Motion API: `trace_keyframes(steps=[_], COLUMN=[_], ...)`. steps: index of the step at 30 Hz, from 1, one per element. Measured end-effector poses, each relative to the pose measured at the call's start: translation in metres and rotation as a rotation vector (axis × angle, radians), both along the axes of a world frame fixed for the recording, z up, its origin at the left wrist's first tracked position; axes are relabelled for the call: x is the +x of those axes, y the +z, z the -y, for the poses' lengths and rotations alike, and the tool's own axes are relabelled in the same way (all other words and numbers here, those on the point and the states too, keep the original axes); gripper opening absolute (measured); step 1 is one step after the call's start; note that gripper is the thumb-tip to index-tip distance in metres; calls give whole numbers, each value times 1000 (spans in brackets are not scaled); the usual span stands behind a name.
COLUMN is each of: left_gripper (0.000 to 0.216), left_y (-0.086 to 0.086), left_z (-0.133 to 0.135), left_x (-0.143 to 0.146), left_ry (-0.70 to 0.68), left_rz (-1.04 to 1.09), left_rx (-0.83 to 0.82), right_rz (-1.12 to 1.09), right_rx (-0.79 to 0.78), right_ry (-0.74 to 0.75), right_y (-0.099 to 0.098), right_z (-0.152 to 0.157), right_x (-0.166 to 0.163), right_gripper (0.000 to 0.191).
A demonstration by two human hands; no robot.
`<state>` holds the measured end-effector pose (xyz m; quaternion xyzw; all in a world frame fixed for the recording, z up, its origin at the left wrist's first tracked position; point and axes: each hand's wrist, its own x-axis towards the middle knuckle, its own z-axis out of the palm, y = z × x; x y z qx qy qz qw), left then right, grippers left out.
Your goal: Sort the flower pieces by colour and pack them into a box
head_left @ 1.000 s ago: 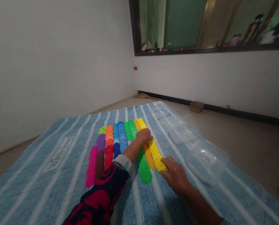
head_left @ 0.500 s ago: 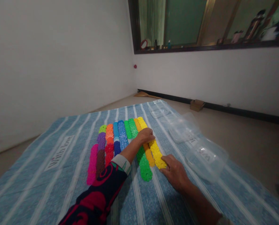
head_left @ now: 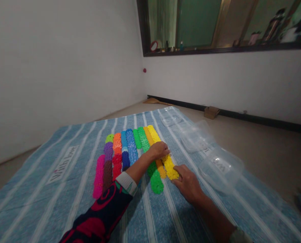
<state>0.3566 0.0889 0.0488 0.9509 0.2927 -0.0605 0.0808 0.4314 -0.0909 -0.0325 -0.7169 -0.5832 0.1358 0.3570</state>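
Right, both hands were down on the yellow strip (head_left: 170,167), which lay flat on the striped mat (head_left: 64,189). Its long axis ran away from the person, tilting a little to the left at the far end. The left hand (head_left: 160,150) sat across the strip's middle, knuckles up, wrist low, with the patterned sleeve (head_left: 102,212) reaching in from the lower left. Its fingers were curled down over the strip's right edge, but whether they actually gripped it I could not tell. The right hand (head_left: 188,182) was nearer the person, just behind the strip's near end. It was loose and unclenched, palm down, with its fingertips (head_left: 177,174) touching that end and nothing enclosed. So the strip stretched straight ahead of the right hand and passed under the left. Just left of the right hand's fingertips lay the orange strip (head_left: 162,171), and beyond that the green strip (head_left: 156,180), both parallel to the yellow one. Further left of the left hand, more coloured strips ran out to the pink strip (head_left: 99,175). Clear tubs (head_left: 221,165) lay to the right of the right hand, apart from it.
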Motion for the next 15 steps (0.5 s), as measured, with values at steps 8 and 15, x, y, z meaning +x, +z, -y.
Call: trace_keyframes(steps=[8, 15], left_gripper=[39, 35], left_y=[1, -3], left_z=[8, 17], left_x=[-7, -7], left_ry=[-61, -48], left_rz=[60, 76], left_rx=[-99, -119], right_rz=[-22, -14], right_rx=[54, 82], right_ry=[-9, -61], right_y=[-2, -5], right_z=[-1, -4], right_x=[0, 0], right_gripper=[36, 34])
